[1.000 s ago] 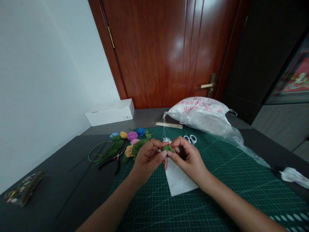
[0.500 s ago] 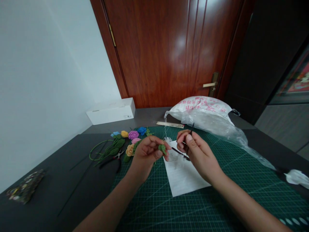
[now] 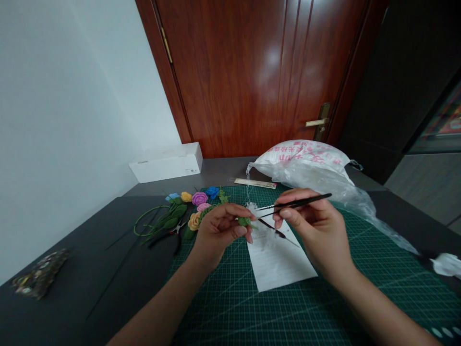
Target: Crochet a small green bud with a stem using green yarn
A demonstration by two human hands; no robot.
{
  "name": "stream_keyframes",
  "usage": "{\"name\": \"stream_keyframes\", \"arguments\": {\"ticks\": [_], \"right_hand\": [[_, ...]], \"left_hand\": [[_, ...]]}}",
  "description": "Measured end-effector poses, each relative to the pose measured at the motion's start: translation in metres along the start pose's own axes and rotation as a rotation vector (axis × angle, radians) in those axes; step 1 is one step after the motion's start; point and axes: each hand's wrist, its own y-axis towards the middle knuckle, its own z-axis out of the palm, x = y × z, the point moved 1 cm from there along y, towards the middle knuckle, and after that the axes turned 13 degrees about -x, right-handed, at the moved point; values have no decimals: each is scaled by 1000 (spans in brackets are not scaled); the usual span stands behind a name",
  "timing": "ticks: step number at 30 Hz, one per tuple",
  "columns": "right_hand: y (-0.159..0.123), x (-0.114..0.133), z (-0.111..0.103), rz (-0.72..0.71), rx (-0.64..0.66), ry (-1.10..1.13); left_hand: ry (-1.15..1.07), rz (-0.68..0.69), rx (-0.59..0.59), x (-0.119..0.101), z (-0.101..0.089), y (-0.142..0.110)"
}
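Head view: the left hand (image 3: 218, 235) pinches a rounded, woolly green piece (image 3: 244, 221) between its fingers near flat white paper (image 3: 281, 269); the right hand (image 3: 319, 226) grips slim black tweezers (image 3: 308, 201), narrow tips pointing toward the piece.

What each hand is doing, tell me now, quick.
Left hand: closed, pinching a small green yarn piece.
Right hand: closed, holding black tweezers, their tips pointing toward the left hand.

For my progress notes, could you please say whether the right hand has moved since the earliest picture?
Yes, the right hand moved rightward relative to the white box.
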Motion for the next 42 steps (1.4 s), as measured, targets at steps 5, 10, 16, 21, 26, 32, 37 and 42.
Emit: {"name": "stream_keyframes", "arguments": {"ticks": [5, 10, 16, 21, 26, 32, 37, 42], "right_hand": [[-12, 8, 3, -167, -6, -15], [-17, 3, 4, -195, 21, -67], [-16, 0, 5, -230, 27, -105], [-14, 4, 6, -332, 38, -190], [-16, 7, 10, -455, 98, -232], [-16, -8, 12, -446, 224, -151], [-10, -12, 9, -108, 80, 38], [-13, 1, 10, -135, -18, 121]], "left_hand": [[-18, 15, 5, -1, 1, 0], [-9, 20, -12, -1, 1, -1], [8, 12, -28, -2, 3, -1], [50, 6, -58, -1, 3, -3], [50, -13, -65, -3, 6, -6], [-4, -63, -33, 6, 5, -6], [-51, -67, -57, 8, 5, -3], [-36, -62, -60, 1, 6, -2]]}}
